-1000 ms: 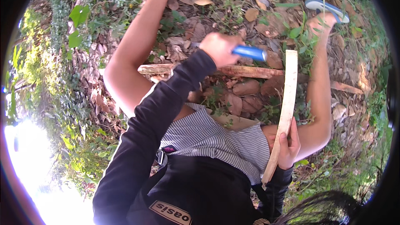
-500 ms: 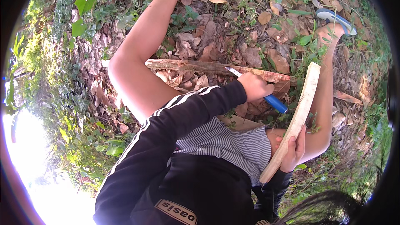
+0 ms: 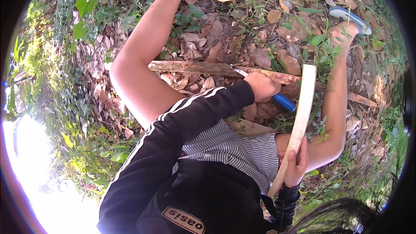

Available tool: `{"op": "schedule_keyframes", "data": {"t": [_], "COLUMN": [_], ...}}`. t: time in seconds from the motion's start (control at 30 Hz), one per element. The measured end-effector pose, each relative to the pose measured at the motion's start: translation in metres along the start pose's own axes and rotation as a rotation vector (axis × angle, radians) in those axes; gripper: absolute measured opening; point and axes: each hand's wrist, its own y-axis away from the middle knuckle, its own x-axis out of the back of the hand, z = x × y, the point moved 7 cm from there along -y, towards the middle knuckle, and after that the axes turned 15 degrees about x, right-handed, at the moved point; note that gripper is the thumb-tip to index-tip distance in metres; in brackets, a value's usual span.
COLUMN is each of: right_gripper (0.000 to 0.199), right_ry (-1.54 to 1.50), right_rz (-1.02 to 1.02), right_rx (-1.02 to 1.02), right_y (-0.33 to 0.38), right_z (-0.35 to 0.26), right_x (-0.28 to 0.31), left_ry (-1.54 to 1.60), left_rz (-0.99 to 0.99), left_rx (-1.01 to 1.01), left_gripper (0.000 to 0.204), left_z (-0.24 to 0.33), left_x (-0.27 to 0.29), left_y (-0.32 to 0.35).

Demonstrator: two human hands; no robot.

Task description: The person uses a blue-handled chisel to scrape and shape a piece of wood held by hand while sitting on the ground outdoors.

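A pale, slightly curved wooden strip (image 3: 302,112) sits between 3 and 4 o'clock in the view, running roughly from 1 down to 7. The right hand (image 3: 297,164) grips its lower part, thumb against fingers. At the strip's 10 o'clock, the left hand (image 3: 262,86) is closed around a blue-handled tool (image 3: 284,101); the blade points to 10 o'clock, its tip at a rough stick (image 3: 190,67), contact unclear. Striped shorts (image 3: 258,151) lie at the strip's 8 o'clock, a sandal (image 3: 338,13) at 1.

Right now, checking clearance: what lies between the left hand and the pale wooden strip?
In the head view, the blue knife handle lies between them.
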Motion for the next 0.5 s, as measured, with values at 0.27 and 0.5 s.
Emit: {"op": "schedule_keyframes", "data": {"t": [0.27,0.5], "right_gripper": [0.058,0.057], "right_ry": [-0.073,-0.227], "right_rz": [0.004,0.381], "right_rx": [0.016,-0.077], "right_y": [0.008,-0.017], "right_z": [0.009,0.001], "right_x": [-0.003,0.011], "left_ry": [-0.195,0.007], "left_rz": [-0.057,0.17], "left_rx": [0.097,0.033], "left_gripper": [0.022,0.016], "left_z": [-0.03,0.013], "left_x": [0.008,0.046], "left_y": [-0.004,0.015]}}
